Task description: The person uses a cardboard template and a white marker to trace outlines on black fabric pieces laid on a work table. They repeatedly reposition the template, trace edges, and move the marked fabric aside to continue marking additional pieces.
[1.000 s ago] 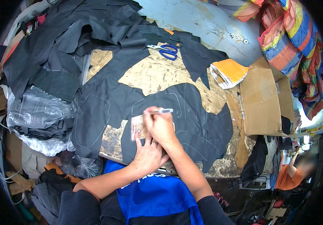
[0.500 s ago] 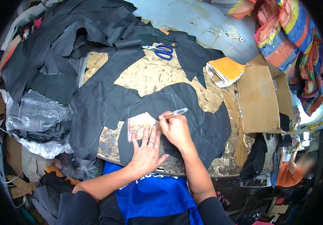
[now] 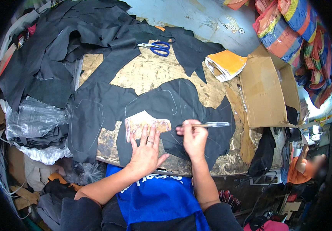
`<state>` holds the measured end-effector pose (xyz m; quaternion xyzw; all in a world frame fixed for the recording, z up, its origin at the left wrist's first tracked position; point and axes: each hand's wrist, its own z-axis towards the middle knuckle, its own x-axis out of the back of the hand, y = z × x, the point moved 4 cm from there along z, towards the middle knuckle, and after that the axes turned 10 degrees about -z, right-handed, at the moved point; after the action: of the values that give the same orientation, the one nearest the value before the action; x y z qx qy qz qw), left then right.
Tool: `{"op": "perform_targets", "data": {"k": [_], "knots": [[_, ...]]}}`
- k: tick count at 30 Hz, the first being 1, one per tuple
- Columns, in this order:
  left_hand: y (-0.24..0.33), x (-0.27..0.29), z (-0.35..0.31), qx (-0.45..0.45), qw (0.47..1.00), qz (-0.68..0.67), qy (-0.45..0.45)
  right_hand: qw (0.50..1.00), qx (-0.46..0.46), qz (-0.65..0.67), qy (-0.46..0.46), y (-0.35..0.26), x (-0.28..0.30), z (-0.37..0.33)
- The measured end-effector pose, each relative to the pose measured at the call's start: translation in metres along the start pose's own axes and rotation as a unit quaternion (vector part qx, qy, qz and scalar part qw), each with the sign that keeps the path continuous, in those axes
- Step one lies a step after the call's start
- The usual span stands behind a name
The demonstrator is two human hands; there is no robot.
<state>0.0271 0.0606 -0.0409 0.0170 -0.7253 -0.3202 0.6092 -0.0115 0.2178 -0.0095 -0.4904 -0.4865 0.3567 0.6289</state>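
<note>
My left hand (image 3: 144,156) lies flat, fingers spread, pressing a light tan, angular pattern piece (image 3: 137,120) onto a black leather-like sheet (image 3: 189,92). Just right of the pattern's edge, my right hand (image 3: 195,141) is closed around a slim pen (image 3: 219,124) with a clear barrel. The pen lies nearly level, its back end pointing right; its dark tip shows on the left, near the pattern. Pale outlines are drawn across the sheet, both above the pattern and on its left portion.
Blue-handled scissors (image 3: 159,49) lie beyond the sheet on the worn wooden board (image 3: 156,71). Black material (image 3: 58,42) is heaped at the far left. To the right stand an orange-and-white folded bundle (image 3: 227,63) and a cardboard box (image 3: 261,92). A person in orange (image 3: 300,169) is further right.
My right hand has moved right, off the pattern's edge, and the pen has swung from slanting upward to nearly level. My left hand stays on the pattern. The whole view has shifted slightly.
</note>
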Motion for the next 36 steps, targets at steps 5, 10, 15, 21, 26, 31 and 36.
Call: {"op": "perform_targets", "data": {"k": [5,10,15,21,26,31,36], "knots": [[-0.014,0.018,-0.037,-0.026,0.997,-0.008,-0.074,0.997,-0.024,0.068,0.021,0.016,0.01,0.014],[-0.022,0.028,-0.062,-0.011,0.995,-0.042,-0.094,0.997,-0.007,0.071,-0.008,0.025,0.001,0.011],[-0.013,0.024,-0.04,-0.009,0.995,-0.067,-0.073,0.998,0.036,0.055,-0.004,0.025,-0.011,0.005],[-0.001,0.007,0.002,-0.013,0.997,-0.072,-0.011,0.939,0.253,-0.232,0.009,0.014,-0.008,-0.002],[-0.004,0.0,0.001,-0.025,0.998,-0.057,0.018,0.932,0.247,-0.266,-0.017,0.014,-0.012,0.0],[-0.003,-0.001,-0.001,-0.016,0.998,-0.054,0.028,0.935,0.236,-0.26,-0.041,0.017,-0.013,-0.001],[-0.002,0.0,-0.001,-0.012,0.999,-0.042,0.029,0.935,0.238,-0.259,-0.044,0.021,-0.015,0.001]]}}
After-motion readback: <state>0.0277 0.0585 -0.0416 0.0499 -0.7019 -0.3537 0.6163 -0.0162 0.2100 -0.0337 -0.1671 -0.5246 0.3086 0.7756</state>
